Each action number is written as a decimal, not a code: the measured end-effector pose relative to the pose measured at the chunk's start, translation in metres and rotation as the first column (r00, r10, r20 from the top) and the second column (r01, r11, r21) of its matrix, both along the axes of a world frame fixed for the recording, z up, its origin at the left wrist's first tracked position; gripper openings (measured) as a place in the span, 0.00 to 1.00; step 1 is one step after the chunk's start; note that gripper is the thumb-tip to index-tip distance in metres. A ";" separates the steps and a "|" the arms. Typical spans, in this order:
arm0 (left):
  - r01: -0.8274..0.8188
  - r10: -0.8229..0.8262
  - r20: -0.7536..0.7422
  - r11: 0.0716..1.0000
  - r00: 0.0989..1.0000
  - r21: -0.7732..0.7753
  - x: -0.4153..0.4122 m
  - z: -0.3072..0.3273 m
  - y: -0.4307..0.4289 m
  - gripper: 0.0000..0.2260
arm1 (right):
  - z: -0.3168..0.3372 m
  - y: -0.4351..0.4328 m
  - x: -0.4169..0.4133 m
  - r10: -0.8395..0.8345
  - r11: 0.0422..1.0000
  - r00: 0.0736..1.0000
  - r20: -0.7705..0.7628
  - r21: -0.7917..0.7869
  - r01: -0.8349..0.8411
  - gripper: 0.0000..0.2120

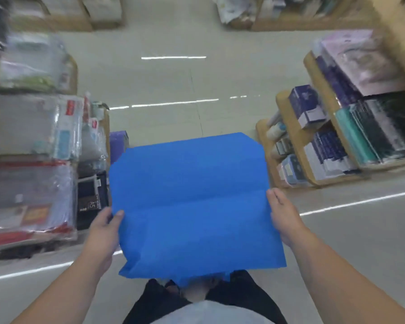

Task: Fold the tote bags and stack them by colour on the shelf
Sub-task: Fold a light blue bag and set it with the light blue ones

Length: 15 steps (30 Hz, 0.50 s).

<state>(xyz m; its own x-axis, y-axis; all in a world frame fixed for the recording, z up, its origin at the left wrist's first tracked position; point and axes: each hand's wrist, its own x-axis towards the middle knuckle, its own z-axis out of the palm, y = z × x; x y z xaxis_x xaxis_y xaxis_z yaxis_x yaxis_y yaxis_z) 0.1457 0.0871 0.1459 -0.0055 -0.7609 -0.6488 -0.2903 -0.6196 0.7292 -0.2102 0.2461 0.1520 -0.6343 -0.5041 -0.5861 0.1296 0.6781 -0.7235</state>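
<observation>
**One blue bag, held flat between two hands**

Left of the blue tote bag [192, 202] lie stacks of wrapped packets [28, 195], too blurred to count (only a dark pad [91, 202] marked A5 can be read). The left hand [103, 226] holds the bag's left edge. Its thumb lies on top of the cloth and its fingers go beneath, clamped on the fabric in a pinch.

The bag hangs in the air in front of the person's body, above the floor [168, 85]. It is spread wide and nearly level, and it touches no shelf. A crease [189, 195] runs across it from one hand towards the other, and each hand sits near one end of it. That placing looks deliberate. Gripping there would let the far half be swung over the near half along a line already set in the cloth.

The right hand [283, 216] grips the bag's right edge with its fingers closed on the fabric, though how they lie underneath is hidden. Right of the bag, a wooden rack [288, 122] carries boxes and packs in tiers.

By count there is one tote bag, two hands on it and one clear crease. No second bag and no folded stack shows. Judged from this, the fold is only starting and the shelving by colour is not yet done.
</observation>
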 end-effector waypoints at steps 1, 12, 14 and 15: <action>0.013 -0.013 -0.009 1.000 1.000 -0.023 0.003 0.016 0.000 0.07 | 0.011 0.002 0.002 -0.014 1.000 1.000 0.004 -0.014 0.014 0.15; -0.264 0.250 -0.093 0.942 0.964 -0.206 0.023 0.138 0.060 0.07 | 0.103 -0.048 0.013 0.208 0.919 0.957 0.202 -0.375 -0.120 0.11; -0.327 0.325 -0.051 0.909 0.944 -0.258 0.031 0.145 0.083 0.06 | 0.117 -0.066 0.018 0.339 0.870 0.931 0.135 -0.421 -0.256 0.11; -0.370 0.378 -0.025 0.886 0.925 -0.280 0.035 0.148 0.093 0.05 | 0.123 -0.075 0.022 0.379 0.846 0.919 0.107 -0.442 -0.298 0.10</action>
